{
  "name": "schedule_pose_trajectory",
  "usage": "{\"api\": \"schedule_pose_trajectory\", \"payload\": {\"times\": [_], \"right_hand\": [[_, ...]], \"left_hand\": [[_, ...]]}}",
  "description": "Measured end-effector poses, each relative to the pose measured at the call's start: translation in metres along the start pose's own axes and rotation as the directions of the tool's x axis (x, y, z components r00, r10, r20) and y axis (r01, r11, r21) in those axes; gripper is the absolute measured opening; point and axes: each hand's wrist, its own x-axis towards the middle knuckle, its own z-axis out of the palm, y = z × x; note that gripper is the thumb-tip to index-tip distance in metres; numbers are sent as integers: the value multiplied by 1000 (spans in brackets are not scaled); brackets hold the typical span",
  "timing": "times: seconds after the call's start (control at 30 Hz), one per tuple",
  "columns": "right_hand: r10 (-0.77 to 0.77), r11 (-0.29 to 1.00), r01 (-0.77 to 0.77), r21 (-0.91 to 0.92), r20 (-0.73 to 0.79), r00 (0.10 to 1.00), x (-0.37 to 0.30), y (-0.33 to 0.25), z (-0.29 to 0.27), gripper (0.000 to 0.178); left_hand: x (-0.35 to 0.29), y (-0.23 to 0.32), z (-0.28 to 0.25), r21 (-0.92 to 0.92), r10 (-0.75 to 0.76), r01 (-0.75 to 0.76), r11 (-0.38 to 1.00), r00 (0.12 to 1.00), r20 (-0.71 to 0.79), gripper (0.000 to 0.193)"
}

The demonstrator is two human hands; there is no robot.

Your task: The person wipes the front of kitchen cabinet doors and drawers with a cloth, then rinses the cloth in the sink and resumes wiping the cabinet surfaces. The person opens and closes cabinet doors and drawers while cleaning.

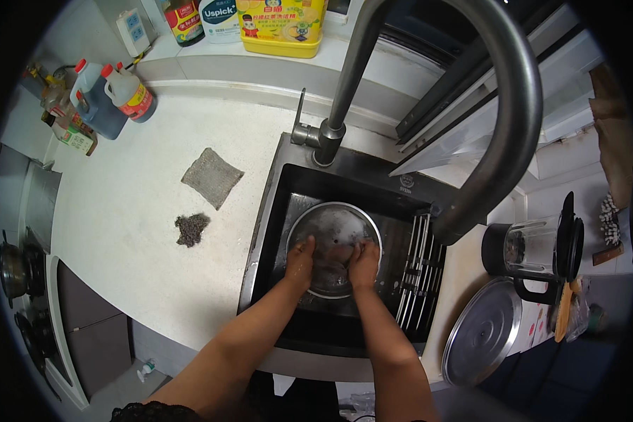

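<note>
A round metal basin [378,239] with cloudy, sudsy water stands in the black sink [264,271]. My left hand [301,261] reaches into its left side, thumb up and fingers curled down toward the water. Opposite it, on the basin's right side, my right hand [363,264] is curled in the same way. Both hands seem closed around something low in the basin, but foam, water and glare hide what it is.
The dark faucet [328,141] arches over the sink's right side, near a metal drying rack [415,271]. Left on the counter lie a grey scrubbing cloth [213,178] and steel wool [191,230]. A blender [534,246] and large round lid [482,330] stand right.
</note>
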Motion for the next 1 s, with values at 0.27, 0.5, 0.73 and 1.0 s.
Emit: {"api": "schedule_pose_trajectory", "payload": {"times": [0.27, 0.5, 0.73, 1.0], "right_hand": [[-26, 935, 121, -333, 275, 961, -26, 32, 56, 52], [-241, 962, 204, 180, 217, 946, -27, -37, 19, 30], [-364, 931, 342, 127, 301, 881, -65, -102, -31, 24], [-11, 883, 303, -357, 631, 775, -1, 6, 43, 36]], "left_hand": [[40, -66, -5, 389, 153, -91, 917, 980, -131, 60], [42, 1, -13, -149, -518, 545, 825, 835, 185, 73], [15, -9, 8, -275, -94, 233, 933, 894, 438, 60], [-2, 0, 13, -90, -368, 369, 925, 929, 19, 55]]}}
